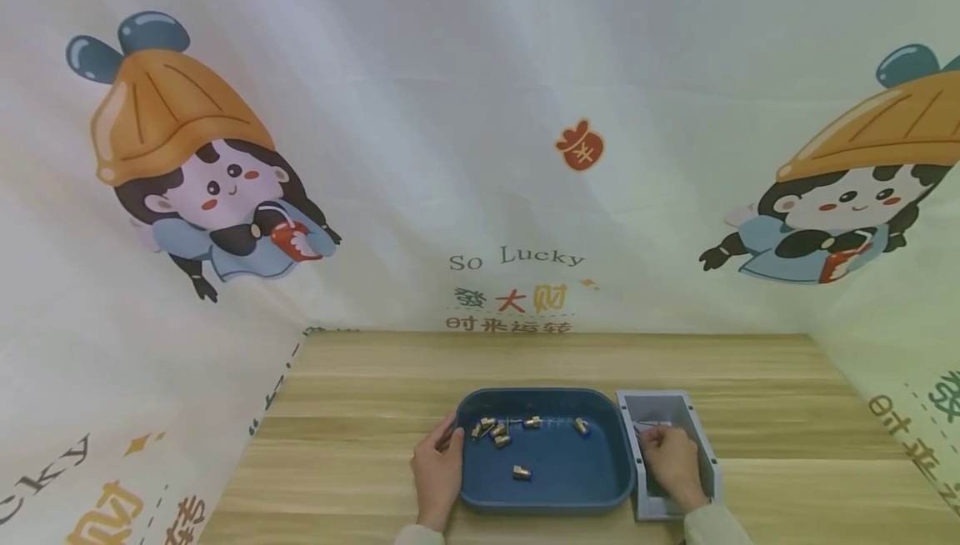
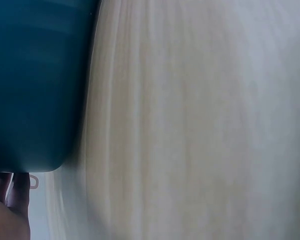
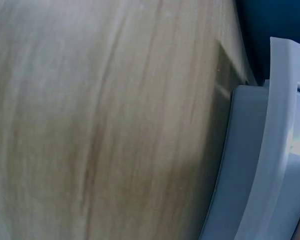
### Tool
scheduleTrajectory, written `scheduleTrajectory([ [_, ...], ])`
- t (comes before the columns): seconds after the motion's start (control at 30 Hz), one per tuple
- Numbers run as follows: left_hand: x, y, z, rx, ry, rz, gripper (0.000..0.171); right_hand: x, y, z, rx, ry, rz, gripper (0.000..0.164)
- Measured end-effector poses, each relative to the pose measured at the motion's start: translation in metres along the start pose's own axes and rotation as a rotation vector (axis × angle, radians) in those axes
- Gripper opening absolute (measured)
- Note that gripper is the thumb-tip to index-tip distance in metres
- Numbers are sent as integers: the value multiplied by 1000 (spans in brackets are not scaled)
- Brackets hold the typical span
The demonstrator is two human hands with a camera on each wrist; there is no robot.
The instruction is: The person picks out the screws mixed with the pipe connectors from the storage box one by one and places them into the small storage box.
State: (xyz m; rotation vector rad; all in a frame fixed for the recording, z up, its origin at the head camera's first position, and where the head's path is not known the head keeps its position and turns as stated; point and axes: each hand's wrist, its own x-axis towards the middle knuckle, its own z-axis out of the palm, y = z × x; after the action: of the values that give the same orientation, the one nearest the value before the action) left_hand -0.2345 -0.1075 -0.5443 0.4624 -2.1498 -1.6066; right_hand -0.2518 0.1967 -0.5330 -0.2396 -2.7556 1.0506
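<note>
Left hand (image 1: 437, 470): placed against the left outer wall of the blue tray (image 1: 480, 491), fingers lying along the rim near the far left corner. Fingers relaxed and fairly straight, holding nothing else. In the left wrist view, only fingertips (image 2: 10, 192) visible under the tray's (image 2: 35, 85) dark blue wall; grip detail blurred there.

Right hand (image 1: 672, 463): positioned inside the grey bin (image 1: 702, 432), knuckles up, fingers bent downward toward the bin floor. Whether anything is pinched between the fingertips: cannot tell, contact point hidden by the hand itself. Thin pale items (image 1: 651, 423) visible on the bin floor just beyond the fingers; too small to identify. In the right wrist view, only the bin's (image 3: 259, 165) grey-white wall and rim visible, with a strip of blue at the upper right.

Blue tray: rectangular with rounded corners, resting flat on the wooden counter (image 1: 360, 428), near the front edge, centre. Grey bin: directly beside the tray's right wall, touching or nearly so.

Tray contents: small brass-coloured parts (image 1: 492, 429) clustered near the far left of the tray floor, two more (image 1: 556, 423) along the far side toward the right, and one single part (image 1: 522, 472) apart from the rest, near the tray centre.

Surroundings: printed cloth backdrop (image 1: 480, 153) with cartoon figures and lettering, enclosing the counter at the rear and both sides.
</note>
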Motion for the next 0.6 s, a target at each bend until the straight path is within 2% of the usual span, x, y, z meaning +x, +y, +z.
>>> scheduleTrajectory([
  [0.2, 0, 0, 0, -3, -1, 0, 26, 0, -2, -2, -4, 13, -6, 12],
  [0.33, 0, 1, 0, -3, -2, 3, 26, 0, -4, -5, 1, 44, -38, 11],
  [0.47, 0, 1, 0, 4, 0, 0, 26, 3, -8, -10, 31, 57, -61, 11],
  [0.6, 0, 1, 0, 8, 3, -4, 26, 5, -13, -16, 78, 38, -49, 12],
])
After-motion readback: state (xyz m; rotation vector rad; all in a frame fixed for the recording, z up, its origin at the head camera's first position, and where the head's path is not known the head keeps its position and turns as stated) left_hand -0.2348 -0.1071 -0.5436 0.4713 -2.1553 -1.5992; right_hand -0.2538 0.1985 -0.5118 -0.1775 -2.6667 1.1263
